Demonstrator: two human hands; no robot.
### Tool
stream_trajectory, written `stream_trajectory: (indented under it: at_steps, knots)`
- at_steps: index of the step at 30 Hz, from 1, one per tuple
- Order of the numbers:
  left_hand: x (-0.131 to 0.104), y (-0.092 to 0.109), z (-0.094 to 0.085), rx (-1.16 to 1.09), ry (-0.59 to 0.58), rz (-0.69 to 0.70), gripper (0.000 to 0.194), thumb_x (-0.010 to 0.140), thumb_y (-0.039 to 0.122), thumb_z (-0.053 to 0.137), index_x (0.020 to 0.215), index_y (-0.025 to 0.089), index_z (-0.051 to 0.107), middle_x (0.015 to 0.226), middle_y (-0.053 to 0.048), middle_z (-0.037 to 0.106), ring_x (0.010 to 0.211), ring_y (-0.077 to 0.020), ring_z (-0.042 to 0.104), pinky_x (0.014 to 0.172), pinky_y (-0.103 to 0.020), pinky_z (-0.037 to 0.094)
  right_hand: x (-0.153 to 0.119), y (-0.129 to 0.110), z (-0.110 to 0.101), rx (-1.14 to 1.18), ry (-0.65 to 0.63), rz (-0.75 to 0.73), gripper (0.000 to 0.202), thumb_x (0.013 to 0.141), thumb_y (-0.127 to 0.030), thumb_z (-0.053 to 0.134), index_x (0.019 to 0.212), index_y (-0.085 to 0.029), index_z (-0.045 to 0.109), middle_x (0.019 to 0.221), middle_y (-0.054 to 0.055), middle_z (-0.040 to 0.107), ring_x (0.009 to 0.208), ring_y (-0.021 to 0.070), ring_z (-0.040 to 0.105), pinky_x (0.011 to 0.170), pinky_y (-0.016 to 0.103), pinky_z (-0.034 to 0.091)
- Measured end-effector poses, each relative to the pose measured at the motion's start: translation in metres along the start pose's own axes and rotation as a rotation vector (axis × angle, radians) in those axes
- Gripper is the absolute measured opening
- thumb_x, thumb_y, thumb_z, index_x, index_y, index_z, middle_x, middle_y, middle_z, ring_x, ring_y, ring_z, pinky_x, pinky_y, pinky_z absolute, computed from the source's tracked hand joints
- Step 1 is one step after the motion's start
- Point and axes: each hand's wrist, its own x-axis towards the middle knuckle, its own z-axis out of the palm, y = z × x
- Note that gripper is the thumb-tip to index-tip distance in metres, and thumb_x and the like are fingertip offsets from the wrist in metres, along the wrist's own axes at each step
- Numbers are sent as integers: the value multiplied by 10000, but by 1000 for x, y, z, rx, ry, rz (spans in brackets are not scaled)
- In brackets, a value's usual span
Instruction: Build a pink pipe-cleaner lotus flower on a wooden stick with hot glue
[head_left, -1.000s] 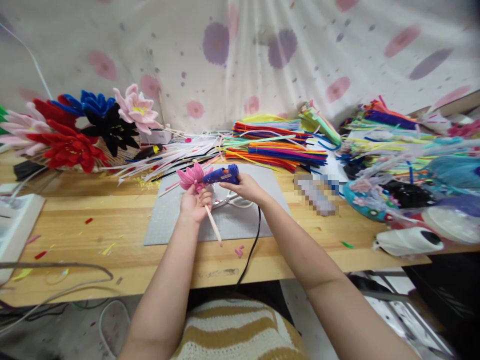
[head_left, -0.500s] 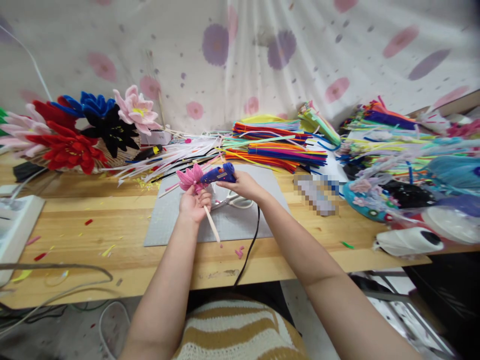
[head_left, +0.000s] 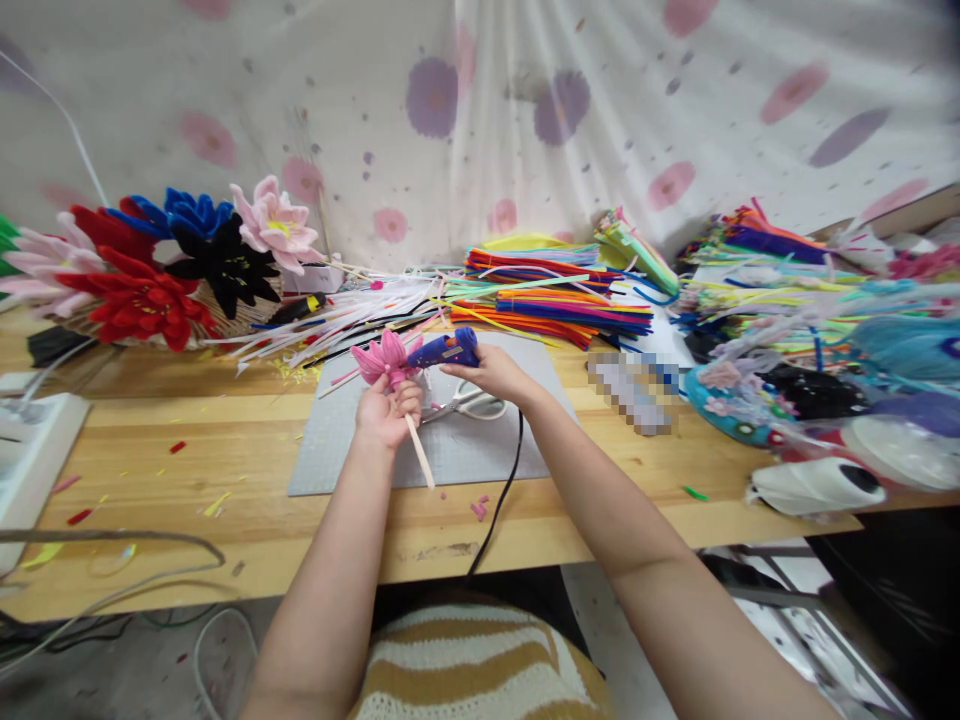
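Note:
Between the fingers of my left hand (head_left: 388,410) is a pink pipe-cleaner flower (head_left: 379,358), its petals pointing up and away from me. A pale stick (head_left: 421,455) comes out below that hand toward the table's front. My right hand (head_left: 495,374) is wrapped round a blue hot glue gun (head_left: 448,349), whose nozzle end points left at the flower; whether the tip touches the petals I cannot tell. From the gun a black cord (head_left: 511,475) runs down over the table edge. White-handled scissors (head_left: 480,402) lie under my hands on a grey cutting mat (head_left: 330,463).
Bundles of coloured pipe cleaners (head_left: 570,310) lie along the back. Finished fuzzy flowers (head_left: 150,300) stand at the left, above a white power strip (head_left: 37,460). A thread cone (head_left: 814,487) lies at the right. Pink scraps (head_left: 479,508) dot the table's front.
The glue gun and my right hand have shifted slightly to the right, its nozzle end a little farther from the flower. My left hand still holds the flower, barely moved.

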Motion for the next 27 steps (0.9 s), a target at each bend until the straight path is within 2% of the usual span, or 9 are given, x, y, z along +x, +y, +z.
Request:
stream_trajectory:
  at_steps: [5, 14, 27]
  knots:
    - [0, -3, 3, 8, 23, 14, 325, 894, 348, 315, 619, 176, 321, 487, 54, 281, 355, -45, 242, 273, -140, 174, 0, -3, -1, -2, -28, -4, 444, 687, -495, 592, 948, -137, 626, 836, 53, 646, 738, 154, 564, 698, 270, 431]
    - [-2, -5, 4, 33, 58, 46, 332, 891, 356, 311, 610, 180, 295, 496, 61, 240, 348, -40, 214, 275, -141, 179, 6, -9, 1, -75, -39, -102, 420, 700, -481, 587, 966, -158, 621, 862, 35, 651, 765, 152, 569, 689, 247, 416]
    - [-2, -4, 5, 32, 36, 23, 347, 895, 346, 305, 594, 175, 311, 499, 56, 249, 354, -41, 243, 275, -140, 179, -1, -4, -6, -40, -41, -37, 449, 704, -481, 589, 1001, -146, 618, 902, 55, 658, 820, 175, 584, 716, 263, 425]
